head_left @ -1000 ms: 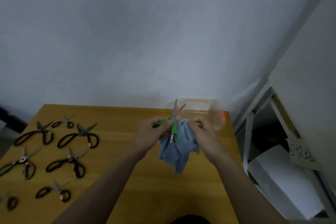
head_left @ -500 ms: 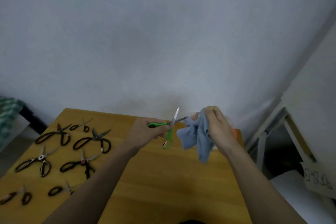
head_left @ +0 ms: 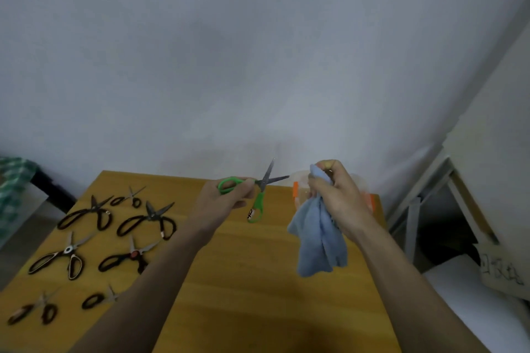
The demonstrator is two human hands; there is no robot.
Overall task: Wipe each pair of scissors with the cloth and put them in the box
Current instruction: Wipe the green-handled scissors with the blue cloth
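Above wooden table (head_left: pixel 258 281), my left hand (head_left: pixel 226 200) grips green scissors (head_left: pixel 255 192) by one handle loop, blades spread open, tips toward far wall. My right hand (head_left: pixel 341 198) clutches blue cloth (head_left: pixel 318 241), hanging loose, apart from scissors. Clear box (head_left: pixel 364 183) with orange clips sits at far right table edge, behind right hand. Seven dark scissors (head_left: pixel 89 243) lie on table's left.

Scissors (head_left: pixel 259 193) have bright green handles and grey steel blades. The cloth (head_left: pixel 319 233) bunched under the right fingers (head_left: pixel 329 178) is plain pale blue, no pattern. Just past those fingers the clear box (head_left: pixel 364 185) shows orange clips. Table (head_left: pixel 258 281) is honey-yellow wood grain — the scissors well left of the left fingers (head_left: pixel 243 190) are mostly black-handled — and the wall (head_left: pixel 258 51) is flat grey-white.
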